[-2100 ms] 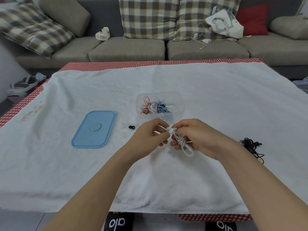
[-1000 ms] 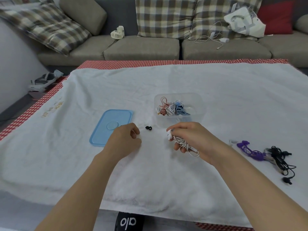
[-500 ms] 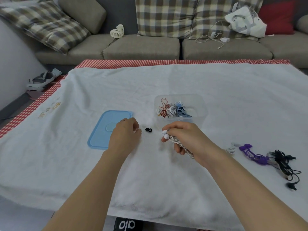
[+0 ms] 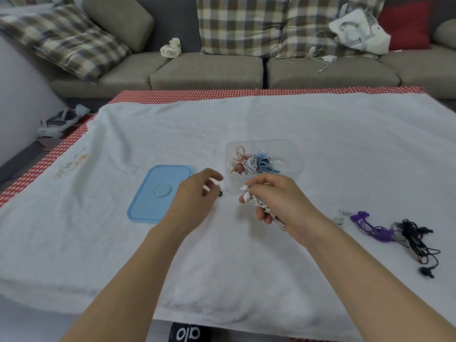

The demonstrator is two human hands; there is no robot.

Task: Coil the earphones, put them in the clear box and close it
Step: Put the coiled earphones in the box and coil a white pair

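White towel (image 4: 246, 255) covers the table; everything I note sits on it, toward the near half.

Blue lid (image 4: 158, 193) lies flat, off the box, just left of middle. Clear box (image 4: 293, 156) stands open near the middle of the towel, already holding several coiled sets in red, white and blue.

Right hand (image 4: 278, 201) hovers just on the near side of the box, fingers curled round a bundle of white earphones (image 4: 261, 206). Buds poke out past the thumb and forefinger on the left; loops of cord hang below the lower fingers.

Left hand (image 4: 197, 196) sits between lid and box, fingers loosely curled; it seems to pinch something small and white, but I cannot tell.

Loose purple earphones (image 4: 370, 225) and black earphones (image 4: 417, 240) lie toward the right edge, uncoiled.

Handling, my judgement: the cord is light, limp and springy, so loops will fan out if the grip slackens. Best held across the middle of the coil, all loops pinched together, buds tucked in.
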